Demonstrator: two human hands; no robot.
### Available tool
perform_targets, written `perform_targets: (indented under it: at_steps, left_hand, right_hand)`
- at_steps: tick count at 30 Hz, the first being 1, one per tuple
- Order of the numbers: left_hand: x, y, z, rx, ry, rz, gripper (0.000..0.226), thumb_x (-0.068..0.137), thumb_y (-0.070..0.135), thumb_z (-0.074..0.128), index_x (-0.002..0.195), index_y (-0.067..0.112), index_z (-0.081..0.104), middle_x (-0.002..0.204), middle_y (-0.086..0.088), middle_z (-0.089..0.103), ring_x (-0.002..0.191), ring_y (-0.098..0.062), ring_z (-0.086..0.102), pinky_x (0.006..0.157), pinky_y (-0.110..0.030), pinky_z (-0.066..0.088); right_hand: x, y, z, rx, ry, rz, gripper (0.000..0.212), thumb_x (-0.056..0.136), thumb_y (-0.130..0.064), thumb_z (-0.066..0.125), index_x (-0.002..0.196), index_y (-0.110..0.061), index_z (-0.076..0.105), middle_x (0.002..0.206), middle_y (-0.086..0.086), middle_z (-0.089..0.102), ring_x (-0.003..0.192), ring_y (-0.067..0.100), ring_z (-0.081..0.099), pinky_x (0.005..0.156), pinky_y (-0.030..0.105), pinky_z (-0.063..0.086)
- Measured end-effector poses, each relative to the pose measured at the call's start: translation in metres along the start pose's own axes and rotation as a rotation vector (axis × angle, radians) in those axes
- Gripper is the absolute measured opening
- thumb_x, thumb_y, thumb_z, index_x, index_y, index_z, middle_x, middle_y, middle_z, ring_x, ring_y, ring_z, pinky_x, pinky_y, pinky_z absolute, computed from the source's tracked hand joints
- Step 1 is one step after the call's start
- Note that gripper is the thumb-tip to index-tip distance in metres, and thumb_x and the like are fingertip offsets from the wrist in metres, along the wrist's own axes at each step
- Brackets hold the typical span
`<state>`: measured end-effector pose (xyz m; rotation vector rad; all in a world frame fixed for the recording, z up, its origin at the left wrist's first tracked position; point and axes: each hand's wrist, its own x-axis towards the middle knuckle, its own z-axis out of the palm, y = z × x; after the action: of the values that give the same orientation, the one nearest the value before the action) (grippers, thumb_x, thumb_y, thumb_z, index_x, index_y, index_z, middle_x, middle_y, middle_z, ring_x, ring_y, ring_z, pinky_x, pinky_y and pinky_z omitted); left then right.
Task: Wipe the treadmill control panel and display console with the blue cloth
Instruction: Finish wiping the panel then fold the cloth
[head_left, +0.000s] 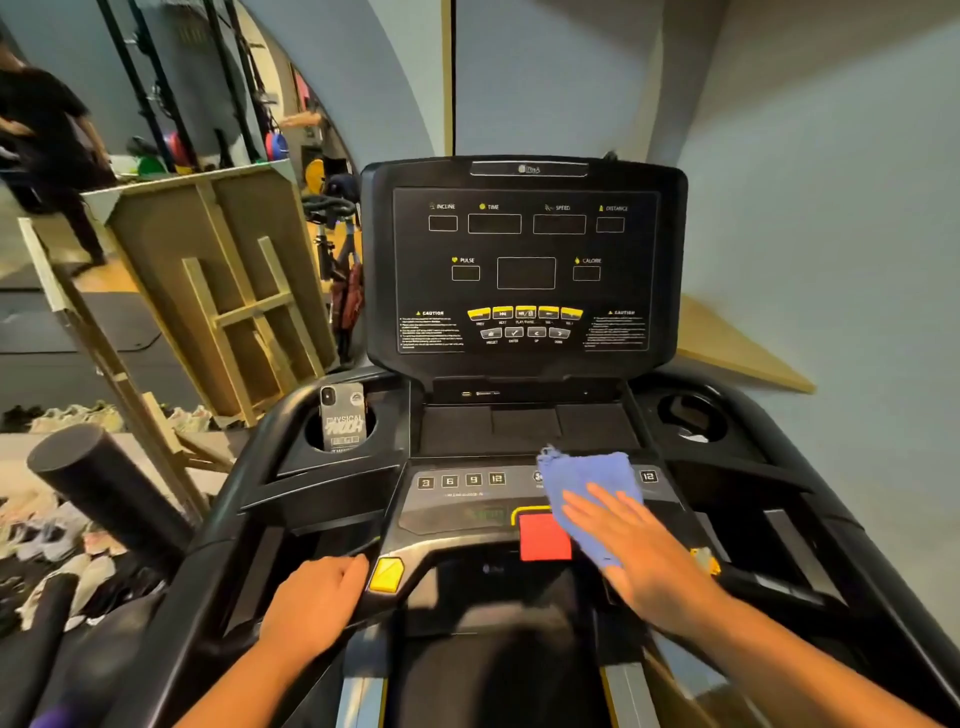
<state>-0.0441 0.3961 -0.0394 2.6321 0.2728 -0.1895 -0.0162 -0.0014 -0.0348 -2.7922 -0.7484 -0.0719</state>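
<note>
The blue cloth (589, 480) lies flat on the right half of the treadmill's lower control panel (457, 499), beside the red stop button (544, 538). My right hand (641, 553) presses down on the cloth with fingers spread flat. My left hand (314, 597) is wrapped around the left handlebar next to a yellow pad (386, 574). The dark display console (524, 260) stands upright behind the panel, its screens blank.
A phone (343, 423) stands in the left cup holder; the right cup holder (691, 415) sits opposite. A wooden frame (228, 291) leans at the left in front of a mirror. Shoes (62, 545) lie scattered on the floor. A person stands far left.
</note>
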Motion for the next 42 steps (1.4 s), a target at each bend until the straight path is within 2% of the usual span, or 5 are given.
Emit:
perform_targets:
  at_steps: [6,11,20,28,42]
  left_hand:
    - [0.004,0.004,-0.006,-0.289,0.031,-0.041,0.039,0.101,0.025,0.047,0.069,0.029,0.069,0.076,0.006,0.072,0.078,-0.012,0.066,0.067,-0.026,0.043]
    - [-0.012,0.069,-0.036,-0.475,0.215,0.140,0.024,0.097,0.018,0.058,0.080,0.032,0.068,0.087,0.008,0.071,0.074,-0.009,0.064,0.067,-0.023,0.044]
    - [-0.068,0.228,-0.077,-0.508,-0.530,0.667,0.041,0.084,0.056,0.069,0.122,0.044,0.061,0.122,0.018,0.067,0.115,-0.001,0.062,0.101,-0.036,0.051]
    - [-0.065,0.201,-0.042,-0.929,-0.572,0.159,0.022,0.093,0.030,0.067,0.113,0.021,0.072,0.108,-0.002,0.077,0.105,-0.020,0.072,0.105,-0.052,0.048]
    - [-0.069,0.206,-0.044,-1.160,-0.514,0.245,0.017,0.090,0.006,0.063,0.101,0.011,0.075,0.108,-0.015,0.075,0.099,-0.034,0.072,0.080,-0.040,0.058]
  right_hand:
    - [-0.045,0.028,-0.044,0.348,0.073,0.438,0.049,0.103,-0.016,0.049,0.145,-0.040,0.042,0.156,-0.012,0.038,0.139,0.009,0.045,0.109,0.026,0.040]
    - [-0.030,-0.027,-0.106,0.577,0.206,0.552,0.024,0.102,-0.042,0.047,0.088,-0.047,0.065,0.089,-0.026,0.067,0.092,0.001,0.064,0.075,0.010,0.042]
    - [-0.014,-0.102,-0.185,0.868,0.007,0.211,0.021,0.097,-0.032,0.062,0.103,-0.018,0.076,0.100,0.006,0.076,0.098,0.023,0.072,0.088,0.039,0.054]
    - [-0.046,-0.084,-0.104,1.956,-0.087,0.636,0.059,0.092,-0.049,0.065,0.130,-0.004,0.065,0.141,0.027,0.054,0.128,0.035,0.053,0.114,0.052,0.033]
    - [-0.065,-0.078,-0.118,1.462,0.440,0.471,0.025,0.088,0.008,0.055,0.087,-0.006,0.075,0.094,0.013,0.072,0.090,0.032,0.066,0.074,0.037,0.054]
